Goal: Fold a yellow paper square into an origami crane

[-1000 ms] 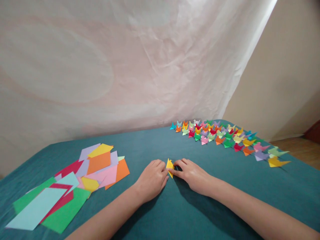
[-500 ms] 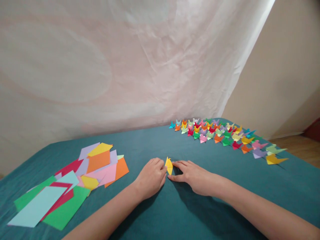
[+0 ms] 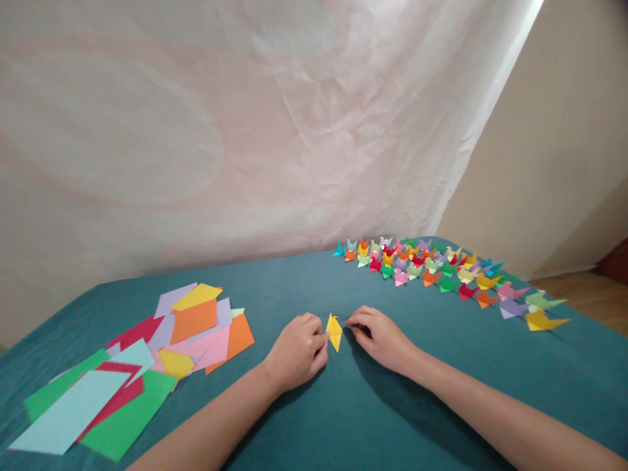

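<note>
A small yellow origami bird (image 3: pixel 335 335), a folded diamond shape with a pointed tip and a little bent beak at its top, lies between my hands on the cloth. My left hand (image 3: pixel 299 348) is curled, its thumb and forefinger pinching the bird's left edge. Just off the bird's right corner is my right hand (image 3: pixel 381 339), with thumb and forefinger bent and slightly apart; they appear to hold nothing. The far fingers of both hands are partly hidden.
On the left, loose coloured paper sheets (image 3: pixel 195 322) overlap in a spread pile. Rows of finished origami birds (image 3: pixel 432 279) stand at the back right. A dark green cloth (image 3: pixel 287 288) covers the table, and a pale curtain (image 3: pixel 294 131) hangs behind it.
My right thumb has lifted from the bird's lower end, and the right fingers have drawn back to the right and closer together. The left hand stays at the bird's left edge.
</note>
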Motion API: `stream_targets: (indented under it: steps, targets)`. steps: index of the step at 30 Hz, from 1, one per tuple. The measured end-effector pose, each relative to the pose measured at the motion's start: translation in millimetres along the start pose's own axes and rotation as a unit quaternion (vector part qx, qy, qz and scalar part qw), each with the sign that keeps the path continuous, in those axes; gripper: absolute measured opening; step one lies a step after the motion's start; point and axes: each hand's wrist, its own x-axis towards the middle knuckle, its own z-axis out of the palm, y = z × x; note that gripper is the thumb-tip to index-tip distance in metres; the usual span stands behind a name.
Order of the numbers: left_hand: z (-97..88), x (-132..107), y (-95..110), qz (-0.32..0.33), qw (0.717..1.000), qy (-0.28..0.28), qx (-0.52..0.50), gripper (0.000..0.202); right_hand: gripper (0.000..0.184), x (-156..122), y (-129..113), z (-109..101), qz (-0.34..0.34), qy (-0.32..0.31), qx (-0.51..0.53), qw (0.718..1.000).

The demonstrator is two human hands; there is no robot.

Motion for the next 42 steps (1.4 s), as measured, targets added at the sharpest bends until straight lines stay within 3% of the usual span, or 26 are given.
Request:
stream_targets:
  steps: [6,16,22,25,28,31,36,42]
  targets:
    - [7.5,-3,-4,-0.044,0.996,0.027,-0.067,0.024,0.009,4,-7,0,0.043,-0.007,-0.025,0.999]
    - [11.8,-4,-11,-0.092,0.983,0.046,-0.155,0.018,0.021,21,-26,13,0.090,-0.019,-0.148,0.985]
    - [12.8,-3,-11,-0.113,0.973,0.058,-0.193,0.004,0.012,16,-24,15,0.081,-0.007,-0.101,0.992]
    - [14.5,-3,-12,-0.139,0.960,0.073,-0.234,0.012,0.005,15,-23,16,0.071,0.001,-0.047,0.996]
    - [15.2,-4,-13,-0.177,0.926,0.096,-0.320,0.022,0.005,13,-24,16,0.064,-0.004,0.034,0.997]
    - [15.6,-3,-12,-0.196,0.873,0.100,-0.435,0.028,0.010,12,-26,17,0.069,-0.012,0.140,0.988]
    - [20.6,1,-11,-0.211,0.797,0.108,-0.555,0.034,0.016,10,-29,19,0.060,0.025,0.249,0.966]
    - [25.7,1,-14,-0.223,0.728,0.095,-0.641,0.047,0.026,5,-36,20,0.040,0.054,0.272,0.960]
